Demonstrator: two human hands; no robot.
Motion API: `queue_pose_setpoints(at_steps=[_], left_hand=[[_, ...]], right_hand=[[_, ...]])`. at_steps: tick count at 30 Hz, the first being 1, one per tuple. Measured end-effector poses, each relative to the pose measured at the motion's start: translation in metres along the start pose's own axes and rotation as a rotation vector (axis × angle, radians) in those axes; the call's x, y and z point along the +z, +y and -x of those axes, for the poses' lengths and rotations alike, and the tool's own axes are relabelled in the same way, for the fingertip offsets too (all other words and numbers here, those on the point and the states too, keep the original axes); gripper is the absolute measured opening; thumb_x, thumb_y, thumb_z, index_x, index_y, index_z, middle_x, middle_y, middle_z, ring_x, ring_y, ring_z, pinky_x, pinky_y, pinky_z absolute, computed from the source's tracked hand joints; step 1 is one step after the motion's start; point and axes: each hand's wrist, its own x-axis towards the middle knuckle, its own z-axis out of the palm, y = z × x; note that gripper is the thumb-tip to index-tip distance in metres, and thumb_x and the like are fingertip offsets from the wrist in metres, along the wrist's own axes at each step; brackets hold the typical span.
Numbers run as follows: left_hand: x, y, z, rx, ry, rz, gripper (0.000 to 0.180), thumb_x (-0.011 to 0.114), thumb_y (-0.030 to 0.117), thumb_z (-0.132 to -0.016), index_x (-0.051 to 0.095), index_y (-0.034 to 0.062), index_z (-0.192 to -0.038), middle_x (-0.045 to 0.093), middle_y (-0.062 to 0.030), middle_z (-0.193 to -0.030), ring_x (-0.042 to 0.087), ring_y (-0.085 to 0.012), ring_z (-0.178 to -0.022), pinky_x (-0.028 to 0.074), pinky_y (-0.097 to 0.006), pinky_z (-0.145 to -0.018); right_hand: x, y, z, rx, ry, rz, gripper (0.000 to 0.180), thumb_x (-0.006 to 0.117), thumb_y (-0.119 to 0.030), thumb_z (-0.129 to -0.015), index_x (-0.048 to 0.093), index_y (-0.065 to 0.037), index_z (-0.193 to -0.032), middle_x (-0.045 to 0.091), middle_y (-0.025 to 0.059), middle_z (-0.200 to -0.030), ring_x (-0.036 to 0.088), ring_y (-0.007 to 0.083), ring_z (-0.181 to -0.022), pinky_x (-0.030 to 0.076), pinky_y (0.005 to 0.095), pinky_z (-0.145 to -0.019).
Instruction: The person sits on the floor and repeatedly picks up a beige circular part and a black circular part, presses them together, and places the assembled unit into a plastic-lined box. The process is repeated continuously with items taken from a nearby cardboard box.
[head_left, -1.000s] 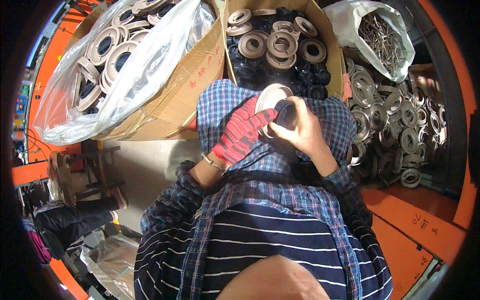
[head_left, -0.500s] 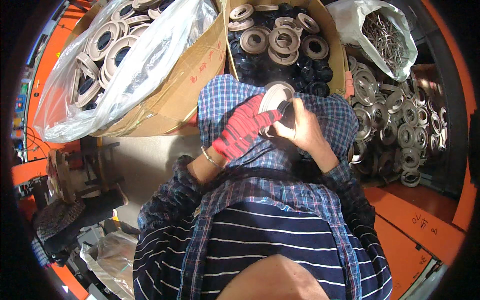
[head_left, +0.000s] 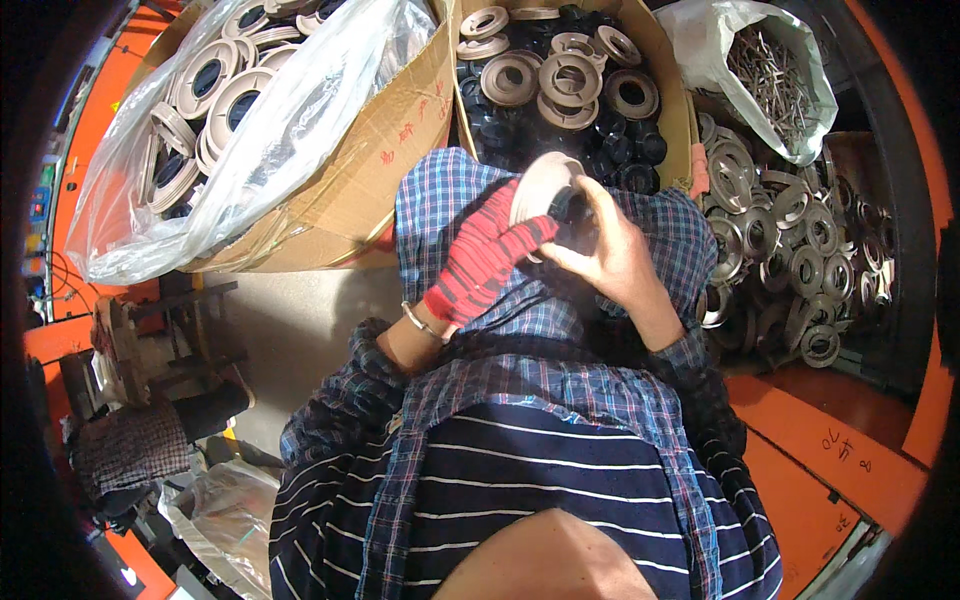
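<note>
Over my lap, my left hand (head_left: 482, 258) in a red and black striped knit glove is closed around a beige flanged ring (head_left: 541, 184). The ring is tilted, with its open side turned to the right. A black round plastic part (head_left: 568, 206) sits at the ring's opening. My bare right hand (head_left: 618, 250) grips this black part, thumb below and fingers curled over the top. How deep the black part sits is hidden by the fingers.
Ahead, a cardboard box (head_left: 690, 130) holds black parts with beige rings on top. At left stands a plastic-lined carton (head_left: 400, 150) of ring assemblies. Right are a white bag (head_left: 690, 30) of metal pieces, a heap of loose rings (head_left: 808, 265) and an orange surface (head_left: 800, 440).
The ring has tilted further, and its flange now faces more to the right. My right fingers have shifted up over the black part. Both hands stay over my lap.
</note>
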Motion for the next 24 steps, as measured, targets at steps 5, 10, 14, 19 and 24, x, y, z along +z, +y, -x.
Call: queue_pose_setpoints(at_steps=[5,10,14,19,24], left_hand=[[0.011,0.013,0.004,0.606,-0.052,-0.482,0.063,0.071,0.015,-0.090,0.045,-0.0011,-0.145,0.053,-0.0201,-0.143,0.055,-0.0344,-0.129,0.042,-0.038,-0.110],[0.004,0.006,0.014,0.056,-0.100,-0.185,0.059,0.072,0.023,-0.091,0.050,0.0002,-0.141,0.061,-0.0170,-0.132,0.062,-0.0247,-0.119,0.049,-0.035,-0.101],[0.002,0.006,0.022,-0.014,0.032,-0.038,0.060,0.074,0.019,-0.091,0.048,-0.0011,-0.141,0.063,-0.0135,-0.127,0.062,-0.0197,-0.114,0.049,-0.033,-0.098],[-0.004,0.025,0.017,0.533,-0.109,-0.622,0.061,0.072,0.017,-0.082,0.054,-0.0008,-0.137,0.054,-0.0203,-0.141,0.053,-0.0322,-0.132,0.043,-0.044,-0.111],[-0.068,0.095,0.020,0.530,-0.439,-0.659,0.057,0.063,0.014,-0.087,0.051,0.0017,-0.141,0.048,-0.0177,-0.149,0.044,-0.0340,-0.140,0.030,-0.044,-0.119]], right_hand=[[0.022,-0.010,0.007,0.932,0.005,-1.542,0.055,0.046,-0.053,-0.101,0.053,-0.004,-0.125,0.069,0.0089,-0.088,0.064,0.0176,-0.056,0.053,0.0269,-0.045],[0.016,0.000,0.014,0.779,-0.290,-1.204,0.070,0.046,-0.062,-0.098,0.053,-0.001,-0.131,0.069,0.0136,-0.076,0.060,0.0199,-0.046,0.053,0.0304,-0.044],[0.016,0.005,0.013,0.229,-0.042,-0.175,0.079,0.086,-0.036,-0.074,0.048,0.001,-0.133,0.068,0.0134,-0.100,0.067,0.0197,-0.076,0.055,0.0318,-0.068],[0.034,-0.008,0.020,0.667,-0.301,-1.947,0.058,0.059,-0.043,-0.097,0.047,-0.003,-0.136,0.067,0.0131,-0.111,0.071,0.0233,-0.086,0.061,0.0355,-0.070],[0.026,0.013,-0.020,0.516,-0.737,-1.828,0.053,0.042,-0.049,-0.105,0.059,0.000,-0.115,0.069,0.0152,-0.101,0.068,0.0223,-0.075,0.059,0.0336,-0.066]])
